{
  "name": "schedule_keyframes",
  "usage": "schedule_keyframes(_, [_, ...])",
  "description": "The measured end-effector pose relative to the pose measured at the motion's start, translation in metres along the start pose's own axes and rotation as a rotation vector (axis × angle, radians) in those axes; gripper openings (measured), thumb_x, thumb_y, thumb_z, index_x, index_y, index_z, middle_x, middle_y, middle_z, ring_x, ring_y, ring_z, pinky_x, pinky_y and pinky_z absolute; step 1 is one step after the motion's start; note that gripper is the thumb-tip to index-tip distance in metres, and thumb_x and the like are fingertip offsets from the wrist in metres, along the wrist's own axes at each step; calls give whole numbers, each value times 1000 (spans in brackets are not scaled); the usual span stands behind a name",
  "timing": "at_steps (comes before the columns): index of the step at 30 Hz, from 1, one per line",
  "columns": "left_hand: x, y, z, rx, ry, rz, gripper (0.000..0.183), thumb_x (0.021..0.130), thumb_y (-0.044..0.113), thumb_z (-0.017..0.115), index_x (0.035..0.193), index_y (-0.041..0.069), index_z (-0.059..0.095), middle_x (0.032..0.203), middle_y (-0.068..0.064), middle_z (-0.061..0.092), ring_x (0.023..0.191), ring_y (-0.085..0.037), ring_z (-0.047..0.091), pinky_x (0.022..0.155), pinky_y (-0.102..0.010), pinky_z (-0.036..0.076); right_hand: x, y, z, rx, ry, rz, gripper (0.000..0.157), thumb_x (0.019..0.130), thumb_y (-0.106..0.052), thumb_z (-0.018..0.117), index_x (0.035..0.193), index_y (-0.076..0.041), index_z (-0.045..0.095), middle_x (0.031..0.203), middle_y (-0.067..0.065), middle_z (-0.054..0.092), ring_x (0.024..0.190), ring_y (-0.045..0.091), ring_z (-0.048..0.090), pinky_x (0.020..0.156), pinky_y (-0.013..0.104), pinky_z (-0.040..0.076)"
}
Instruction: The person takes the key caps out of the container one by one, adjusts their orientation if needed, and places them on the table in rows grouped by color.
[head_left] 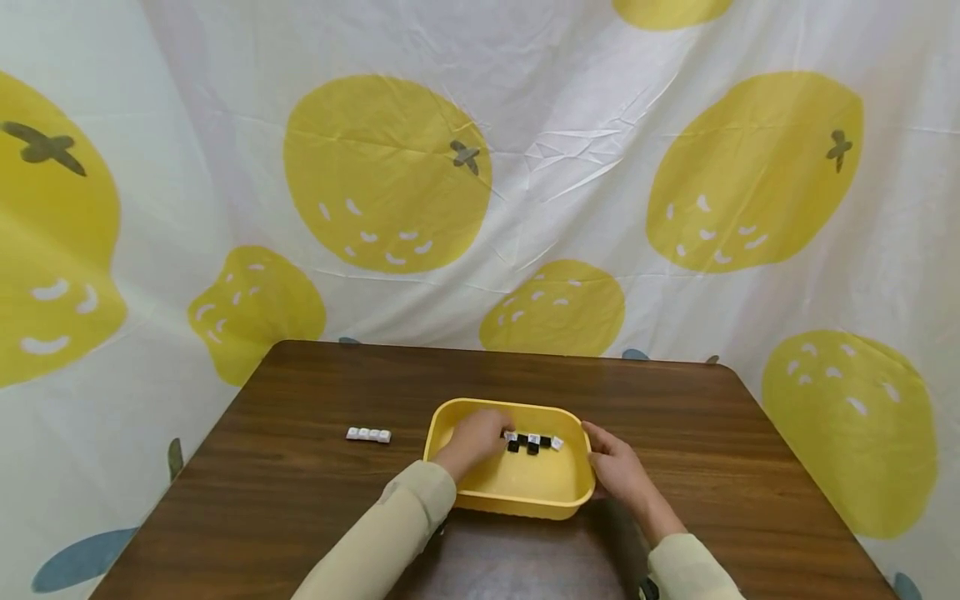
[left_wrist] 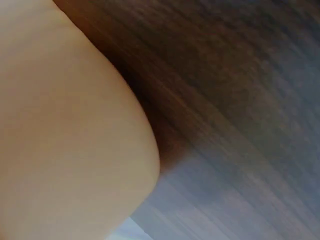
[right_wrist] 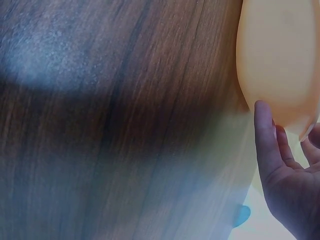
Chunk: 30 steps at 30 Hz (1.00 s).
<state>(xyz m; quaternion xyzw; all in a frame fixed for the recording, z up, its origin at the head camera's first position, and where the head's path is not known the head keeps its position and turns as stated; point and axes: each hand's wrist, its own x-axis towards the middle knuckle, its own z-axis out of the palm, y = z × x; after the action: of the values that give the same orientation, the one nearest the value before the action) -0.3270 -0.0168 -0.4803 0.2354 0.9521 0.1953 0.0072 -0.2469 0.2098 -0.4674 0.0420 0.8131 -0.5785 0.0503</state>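
four white caps (head_left: pixel 368 435) sit outside, left of the left hand (head_left: pixel 474 439) — can't tell its grip; loose caps (head_left: pixel 532 448) remain by its fingers — while the right hand (head_left: pixel 621 468) grips the tray (head_left: pixel 517 506).

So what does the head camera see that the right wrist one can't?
Only the head view shows the left hand inside the yellow tray, the small black and white pieces in it, and the row of four white pieces on the table.

Only the right wrist view shows the palm side of the right hand up close.

Both show the right hand, the tray, the table and the patterned cloth.
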Motion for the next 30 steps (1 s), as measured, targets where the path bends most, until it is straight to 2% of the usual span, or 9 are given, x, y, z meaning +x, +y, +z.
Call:
schedule_keyframes(3, [-1,-2,0,3,-27,1,20,88,5,65,101,13,78,98,2,72,85,-15,63,77,-32,51,0,-1,0,-10,-3,-5,56,95,3,41,151,0,36,127,33,51,70,27,65,54,44,57])
schedule_keyframes(8, [-1,1,-2,6,-28,-17,18,88,3,61,91,13,76,86,1,69,72,-14,54,66,-29,45,-1,-2,0,-11,-5,-14,55,96,2,42,151,1,35,127,35,51,70,28,65,53,44,56])
schedule_keyframes(14, [-1,5,1,143,-69,0,14,86,3,61,87,13,71,85,1,62,72,-12,52,63,-30,46,0,0,1,-11,-7,-19,55,97,3,41,151,2,34,131,36,49,71,30,66,53,44,56])
schedule_keyframes(17, [-1,4,2,128,-68,-9,11,86,5,63,83,12,71,83,-1,62,72,-13,52,63,-31,46,0,0,1,-16,-7,-20,55,97,3,41,151,2,34,133,36,47,69,30,66,53,44,56])
schedule_keyframes(22, [-1,0,4,83,-9,-36,12,91,16,67,96,13,77,95,1,69,83,-15,61,73,-34,52,0,-1,0,-6,-6,-19,55,97,2,41,151,1,34,132,36,48,70,29,66,54,45,57])
schedule_keyframes(24, [-1,0,4,74,-10,-49,11,92,19,67,88,12,75,87,0,67,77,-15,59,68,-35,51,0,-1,0,-5,-7,-18,55,97,2,41,151,1,34,131,36,49,70,29,66,54,45,57])
schedule_keyframes(27, [-2,0,6,88,-23,-64,22,91,21,68,70,13,65,73,1,57,64,-14,49,59,-33,45,-1,-1,0,-12,-10,-15,55,97,2,41,151,1,34,131,36,49,69,29,65,54,44,56])
schedule_keyframes(30, [-2,0,8,109,-26,-70,27,89,21,68,64,16,59,69,2,51,62,-13,45,56,-32,41,-1,-1,0,-10,-8,-15,55,96,2,41,151,1,35,130,35,49,69,29,65,54,45,56])
